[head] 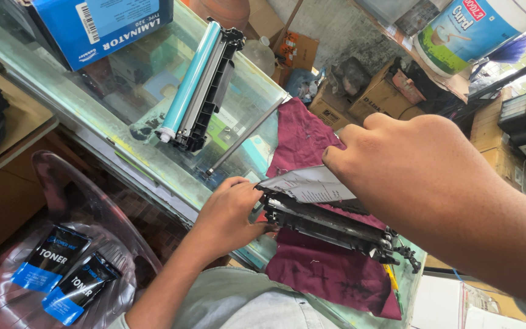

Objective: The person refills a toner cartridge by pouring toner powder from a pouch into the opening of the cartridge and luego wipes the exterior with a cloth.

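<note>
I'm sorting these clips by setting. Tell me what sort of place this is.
Probably a small printer repair or toner refill shop. A dismantled black cartridge lies on a maroon cloth, a drum unit with a cyan roller rests on the glass counter, and toner pouches sit below.

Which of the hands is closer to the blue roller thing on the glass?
Left. The left hand sits just below the blue drum unit; the right hand is farther off to its side.
</note>
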